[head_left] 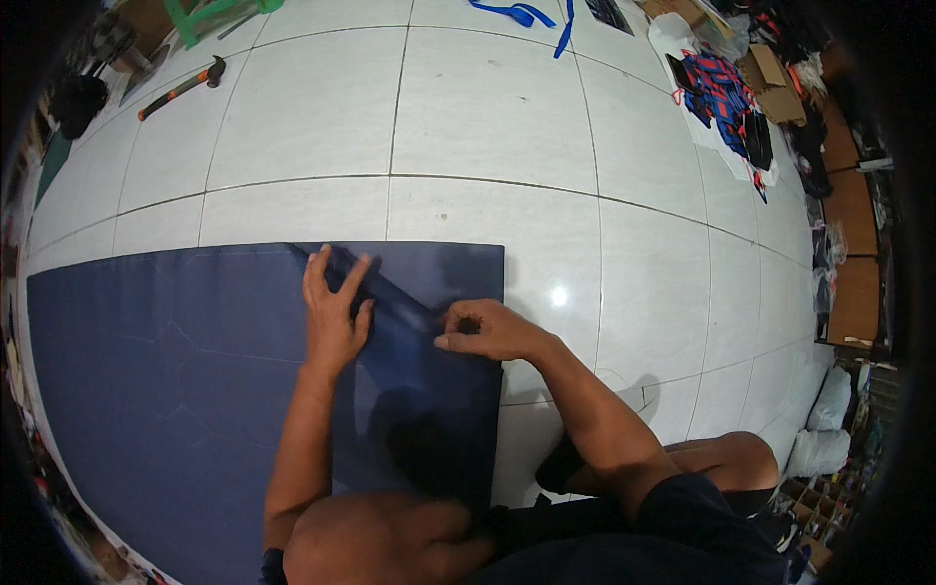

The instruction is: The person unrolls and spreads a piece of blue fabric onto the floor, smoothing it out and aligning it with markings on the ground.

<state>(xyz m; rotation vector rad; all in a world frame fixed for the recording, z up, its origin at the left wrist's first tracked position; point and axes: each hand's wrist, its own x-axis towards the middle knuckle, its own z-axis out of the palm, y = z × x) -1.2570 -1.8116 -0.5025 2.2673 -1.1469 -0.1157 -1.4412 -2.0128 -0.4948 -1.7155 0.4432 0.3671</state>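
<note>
A large dark blue fabric sheet [224, 361] lies spread on the floor in front of me, with faint pale lines drawn on it. My left hand [336, 307] rests on it near the far edge, fingers spread and open. Close to the sheet's right edge, my right hand [492, 330] is closed in a pinch on a raised, darker fold of the fabric. This fold [395, 294] runs slantwise from my left fingertips to the right hand. The exact bit between my right thumb and fingers is partly hidden.
White floor tiles [492, 107] surround the sheet. A claw hammer [182, 88] lies at the far left near a green stool [200, 19]. Blue strap [517, 13] is at the far edge. Red-and-blue cords [721, 97] and cardboard boxes [775, 83] are piled far right.
</note>
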